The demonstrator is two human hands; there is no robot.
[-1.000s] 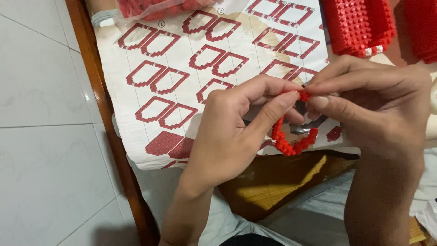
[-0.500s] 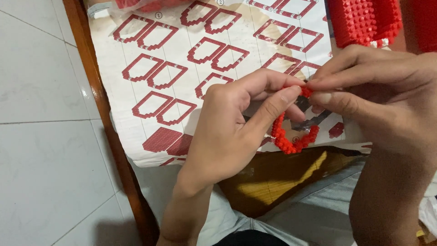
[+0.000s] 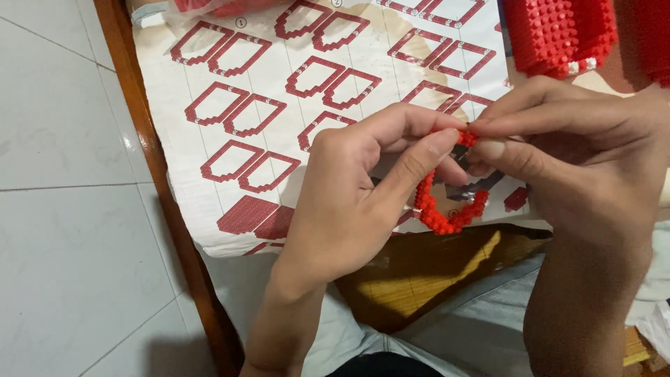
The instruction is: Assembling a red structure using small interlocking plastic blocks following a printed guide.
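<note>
We pinch a curved strip of small red building bricks [image 3: 447,209] between both hands: our left hand [image 3: 349,202] grips its upper end with thumb and forefinger, and our right hand [image 3: 579,167] closes on the same end from the other side. The strip hangs just above the near edge of the instruction sheet [image 3: 279,139], which lies on the wooden worktop [image 3: 150,146]. Beyond the sheet's far right corner sits a red studded block assembly [image 3: 558,35].
</note>
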